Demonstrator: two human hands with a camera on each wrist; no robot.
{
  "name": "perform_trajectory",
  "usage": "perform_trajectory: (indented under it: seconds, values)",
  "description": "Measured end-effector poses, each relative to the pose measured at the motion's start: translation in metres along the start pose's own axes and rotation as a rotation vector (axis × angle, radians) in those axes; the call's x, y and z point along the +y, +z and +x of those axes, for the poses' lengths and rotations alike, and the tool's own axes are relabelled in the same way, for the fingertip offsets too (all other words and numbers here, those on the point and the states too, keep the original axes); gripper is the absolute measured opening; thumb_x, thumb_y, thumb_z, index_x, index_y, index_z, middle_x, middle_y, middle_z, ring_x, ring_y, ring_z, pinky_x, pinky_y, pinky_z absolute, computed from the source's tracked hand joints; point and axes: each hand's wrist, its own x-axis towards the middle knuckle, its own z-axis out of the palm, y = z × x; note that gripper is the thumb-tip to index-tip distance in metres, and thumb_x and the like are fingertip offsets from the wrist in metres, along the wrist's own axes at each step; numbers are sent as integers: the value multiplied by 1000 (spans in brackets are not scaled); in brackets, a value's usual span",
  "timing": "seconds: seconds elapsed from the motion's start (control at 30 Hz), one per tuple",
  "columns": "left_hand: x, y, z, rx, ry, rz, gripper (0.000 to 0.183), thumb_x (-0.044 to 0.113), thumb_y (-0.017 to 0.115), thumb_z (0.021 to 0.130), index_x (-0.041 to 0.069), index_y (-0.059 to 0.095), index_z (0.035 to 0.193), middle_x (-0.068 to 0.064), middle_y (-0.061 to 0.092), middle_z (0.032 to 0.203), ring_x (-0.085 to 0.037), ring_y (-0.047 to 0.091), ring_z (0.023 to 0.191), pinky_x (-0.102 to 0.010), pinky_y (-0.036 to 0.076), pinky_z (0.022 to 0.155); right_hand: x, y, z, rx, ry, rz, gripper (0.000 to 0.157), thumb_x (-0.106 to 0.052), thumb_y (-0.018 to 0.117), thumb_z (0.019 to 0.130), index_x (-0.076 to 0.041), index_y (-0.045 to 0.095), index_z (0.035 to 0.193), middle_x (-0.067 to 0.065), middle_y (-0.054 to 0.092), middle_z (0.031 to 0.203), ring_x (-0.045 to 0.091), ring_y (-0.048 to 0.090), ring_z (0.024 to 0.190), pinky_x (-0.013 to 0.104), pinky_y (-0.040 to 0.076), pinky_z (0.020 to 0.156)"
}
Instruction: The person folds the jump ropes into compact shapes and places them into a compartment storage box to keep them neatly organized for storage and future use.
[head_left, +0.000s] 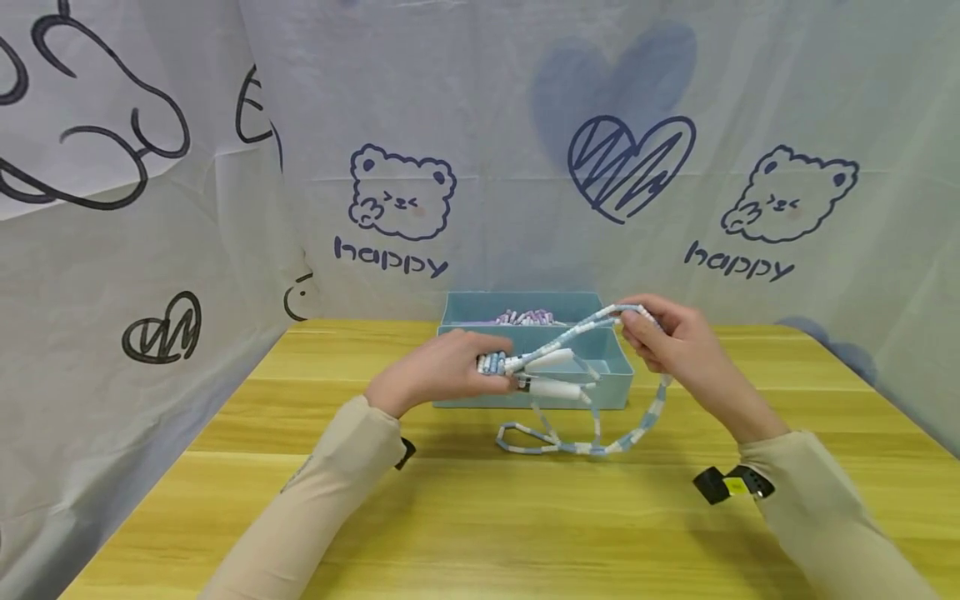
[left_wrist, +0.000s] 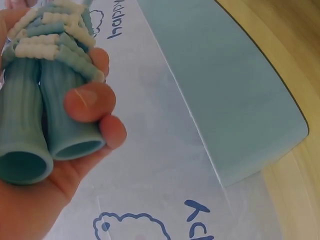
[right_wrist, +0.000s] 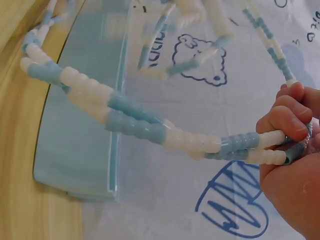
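A jump rope of blue and white beads (head_left: 637, 429) is between the two hands. My left hand (head_left: 450, 367) grips its two handles side by side, with several turns of beaded rope (left_wrist: 47, 42) wound round them. Hollow blue handle ends (left_wrist: 75, 125) point towards the wrist, and white handle parts (head_left: 555, 389) stick out past the fingers. Higher and to the right, my right hand (head_left: 671, 337) holds a doubled length of the beaded rope (right_wrist: 140, 117) between curled fingers and thumb. From there a slack loop hangs down near the tabletop.
Behind the hands, a light blue box (head_left: 457, 400) stands on the wooden table (head_left: 465, 517). In its rear part lies a bundle of purple and white beads (head_left: 525, 317). A printed cloth (head_left: 510, 225) hangs behind the table, and another side of cloth closes off the left.
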Motion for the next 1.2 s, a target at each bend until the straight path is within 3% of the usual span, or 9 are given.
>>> perform_trajectory:
  seconds: [0.13,0.27,0.4,0.5,0.67,0.8,0.97,1.1,1.2]
  values:
    - [1,-1,-2,-31,12,-98,21,52,61,92,32,59,97,7,54,79,-7,45,65,-30,39,61,8,-2,1,40,36,-6,31,-27,56,102,-5,61,123,11,52,76,13,36,52,24,33,45]
    - [4,-2,-4,-65,0,-223,20,50,62,91,32,62,99,4,56,78,-11,43,55,-30,40,54,18,-1,2,51,49,-36,34,-28,59,100,-8,62,128,9,58,80,15,37,51,25,33,44]
    - [5,-3,-5,-105,-30,-361,19,48,64,91,31,66,99,-4,56,73,-29,42,45,-33,42,43,30,3,4,19,20,-155,33,-28,58,101,-14,65,129,10,64,86,19,35,49,29,33,42]
    - [5,-3,-5,-113,-32,-444,21,46,65,92,29,67,103,-7,57,77,-40,45,50,-40,48,45,39,6,4,-8,19,-246,32,-32,57,101,-20,67,128,10,60,72,20,34,45,31,34,41]
    - [4,-3,-5,-97,-22,-490,23,43,61,96,26,66,110,-11,60,85,-28,48,50,-52,51,49,47,10,4,-31,66,-318,31,-33,57,101,-20,69,126,8,56,71,17,32,41,29,34,39]
    - [3,-2,-5,-69,-53,-470,41,42,58,97,21,57,132,-12,59,107,-25,48,50,-50,53,51,50,11,4,-30,126,-314,31,-29,61,100,-14,69,126,9,62,78,13,34,42,26,35,40]
    - [4,-2,-4,-34,-64,-518,55,43,58,97,41,36,147,-11,56,117,-29,52,58,-43,51,46,52,13,3,-18,160,-301,34,-33,66,95,-11,72,120,12,62,77,12,37,43,25,34,42]
    - [4,-3,-4,-1,-50,-568,56,41,57,99,59,29,144,-8,56,116,-32,58,67,-39,50,44,54,15,2,-59,75,-332,23,-24,65,97,-3,74,98,10,60,69,14,40,45,26,35,43]
    - [1,-3,-4,17,-61,-587,47,40,54,100,57,36,140,-11,57,111,-35,60,72,-41,50,45,56,17,2,-115,-5,-384,19,-23,62,98,-7,73,94,3,48,58,14,42,48,28,37,46]
